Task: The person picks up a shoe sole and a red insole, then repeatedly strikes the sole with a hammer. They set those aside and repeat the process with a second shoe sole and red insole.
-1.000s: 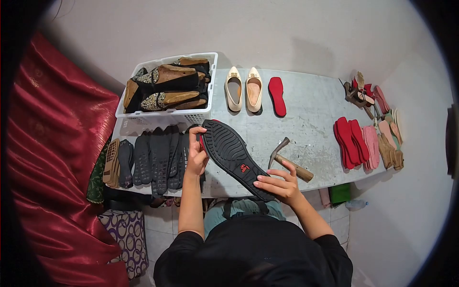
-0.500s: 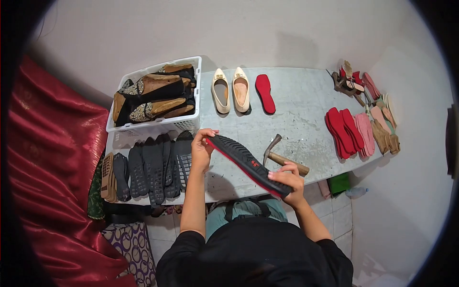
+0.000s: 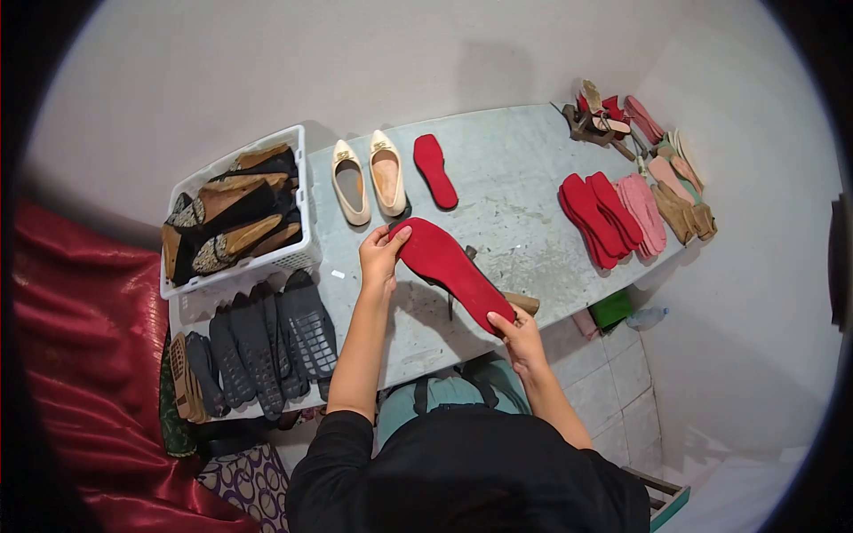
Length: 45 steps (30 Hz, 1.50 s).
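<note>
Both my hands hold one shoe sole (image 3: 449, 271) above the table, its red face turned up toward me. My left hand (image 3: 382, 258) grips the upper-left end, thumb on the red surface. At the lower-right end, my right hand (image 3: 517, 338) pinches the edge with the thumb on top. Beneath the sole lies a hammer (image 3: 522, 303), mostly covered; only its handle end and bits of the head show. Behind my left hand stand two cream flat shoes (image 3: 371, 178), and a red insole (image 3: 435, 171) lies to their right.
A white basket (image 3: 308, 191) of black shoes stands at the table's left. Dark soles (image 3: 258, 342) line the front left edge. Red insoles (image 3: 597, 218), pink insoles (image 3: 641, 213) and brown pieces (image 3: 682, 215) lie at the right. Tools and scraps (image 3: 604, 120) sit in the back right corner.
The sole has been flipped: its black treaded underside faced me before, now the red face does. My view has shifted, so the table's things appear further left. Both hands keep their hold.
</note>
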Available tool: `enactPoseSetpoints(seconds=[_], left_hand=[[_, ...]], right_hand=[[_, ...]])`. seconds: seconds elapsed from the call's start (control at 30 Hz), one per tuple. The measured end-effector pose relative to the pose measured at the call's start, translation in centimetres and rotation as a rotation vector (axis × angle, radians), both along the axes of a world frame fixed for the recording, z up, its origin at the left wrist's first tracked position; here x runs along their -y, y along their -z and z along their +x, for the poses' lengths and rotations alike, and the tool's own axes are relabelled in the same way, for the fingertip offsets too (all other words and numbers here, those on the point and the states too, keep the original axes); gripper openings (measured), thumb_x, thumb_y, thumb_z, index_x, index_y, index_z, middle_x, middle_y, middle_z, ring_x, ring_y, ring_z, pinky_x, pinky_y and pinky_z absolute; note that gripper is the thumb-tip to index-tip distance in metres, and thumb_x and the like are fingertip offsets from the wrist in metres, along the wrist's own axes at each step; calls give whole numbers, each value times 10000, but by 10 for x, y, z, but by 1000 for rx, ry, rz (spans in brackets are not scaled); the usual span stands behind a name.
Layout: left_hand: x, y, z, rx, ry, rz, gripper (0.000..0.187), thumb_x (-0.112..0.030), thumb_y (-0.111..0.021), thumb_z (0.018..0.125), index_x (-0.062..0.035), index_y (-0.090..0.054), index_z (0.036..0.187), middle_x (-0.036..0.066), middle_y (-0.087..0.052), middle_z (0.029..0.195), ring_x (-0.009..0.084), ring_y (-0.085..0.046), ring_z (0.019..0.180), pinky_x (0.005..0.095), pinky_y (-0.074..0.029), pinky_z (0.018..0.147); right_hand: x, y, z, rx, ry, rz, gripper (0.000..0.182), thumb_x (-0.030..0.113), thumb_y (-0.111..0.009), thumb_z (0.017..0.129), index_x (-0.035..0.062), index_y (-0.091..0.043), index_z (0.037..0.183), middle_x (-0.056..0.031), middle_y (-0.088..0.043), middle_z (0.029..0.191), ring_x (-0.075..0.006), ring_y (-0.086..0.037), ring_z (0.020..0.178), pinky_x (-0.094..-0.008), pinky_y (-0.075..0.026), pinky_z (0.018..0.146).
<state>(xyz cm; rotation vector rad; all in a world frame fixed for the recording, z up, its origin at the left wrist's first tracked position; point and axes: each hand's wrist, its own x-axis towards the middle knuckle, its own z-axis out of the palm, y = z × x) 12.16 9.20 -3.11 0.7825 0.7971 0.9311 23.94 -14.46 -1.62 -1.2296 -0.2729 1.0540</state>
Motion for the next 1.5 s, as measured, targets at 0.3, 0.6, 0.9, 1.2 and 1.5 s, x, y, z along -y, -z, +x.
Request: enactPoseSetpoints(seconds=[0.3,0.6,0.9,1.2,1.5], left_hand=[[-26,4,91,-157,141,17,395,-35,-664,773,81,-496,1112,132,-622,970,172,-626,815,259,-517,697],[-132,57,214,-470,83,229,348,7,-670,734,12,-579,1070,89,-641,878,142,-608,785,242,-497,670],[-244,87,292,-1047,196,848,315,-59,-735,639,-32,-637,937,164,-636,894,319,-609,858,384,-481,761],[-291,120,310,-1282,276,999,275,-28,-713,646,-14,-626,906,189,-630,841,337,-611,820,390,-475,728],[-263,109,327,-1533,202,1219,178,-82,-590,747,-60,-574,923,124,-575,915,301,-530,903,404,-466,723]], right_hand=[[-15,18,78,29,-53,-169,378,124,-690,768,-54,-567,1079,-89,-634,951,-114,-592,834,-237,-457,765],[-111,62,175,158,-222,-258,380,155,-669,797,-83,-562,1073,-123,-643,964,-144,-604,847,-242,-466,767],[-220,133,237,31,-228,-212,417,140,-688,776,-71,-536,1101,-146,-643,953,-164,-611,848,-260,-477,755],[-261,163,244,430,-217,-305,409,228,-715,733,-14,-601,1043,-132,-672,878,-185,-652,765,-279,-486,729],[-261,136,237,1039,-198,-401,561,293,-758,666,40,-528,1111,-183,-517,997,-356,-571,865,-396,-487,705]])
